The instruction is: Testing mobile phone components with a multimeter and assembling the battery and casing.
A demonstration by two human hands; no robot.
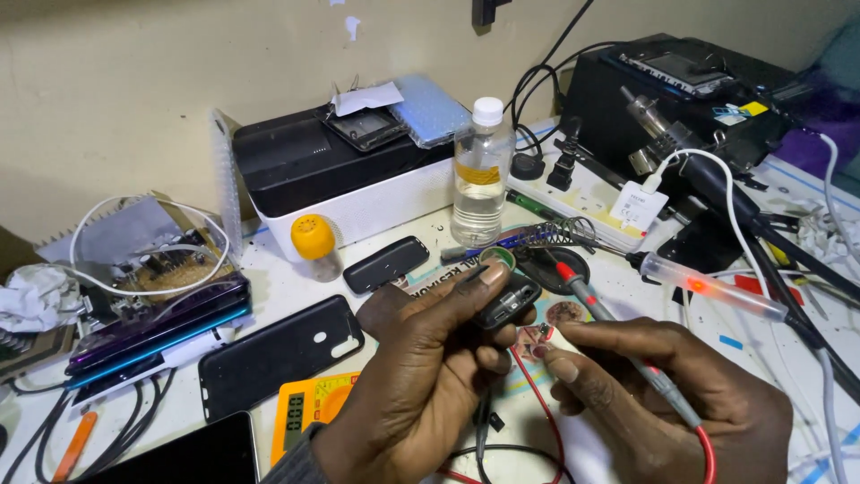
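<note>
My left hand [421, 376] pinches a small black device [507, 303] between thumb and fingers, and a black probe lead [484, 421] hangs down from the same hand. My right hand [663, 394] grips a grey test probe with a red tip and red lead [618, 336]; its tip points up and to the left, just right of the small device. A yellow multimeter [309, 408] lies under my left wrist.
A black phone case [279, 354], a small black phone [386, 263], stacked phones [152, 336], a clear bottle with white cap [481, 175], an orange-capped bottle [315, 246], a soldering iron with lit handle [717, 289], a power strip [591, 193] and a black-and-white box [340, 179] crowd the bench.
</note>
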